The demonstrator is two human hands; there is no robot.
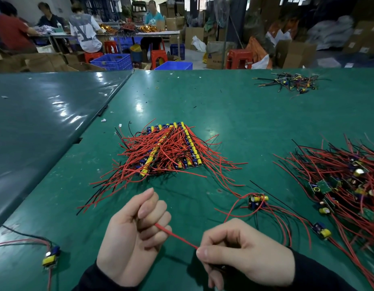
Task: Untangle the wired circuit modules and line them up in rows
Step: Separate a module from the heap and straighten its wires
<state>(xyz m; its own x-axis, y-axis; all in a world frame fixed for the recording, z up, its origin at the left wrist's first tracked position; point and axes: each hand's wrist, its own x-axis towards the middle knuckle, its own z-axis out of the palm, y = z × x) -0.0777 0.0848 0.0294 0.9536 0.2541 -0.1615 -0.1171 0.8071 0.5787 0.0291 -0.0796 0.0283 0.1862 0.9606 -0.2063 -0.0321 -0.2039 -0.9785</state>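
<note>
Green-covered table, kinda scuffed and shiny, with a darker sheet covering its left part. Dead center sits a block of modules lined up in rows, red wires fanning off both sides. Right edge has a big tangled heap of boards and red leads. 2 loose modules lie just beside that heap, 1 more at bottom left. Far right corner: a small pile of dark wire scraps. Little white and black bits scattered around.
</note>
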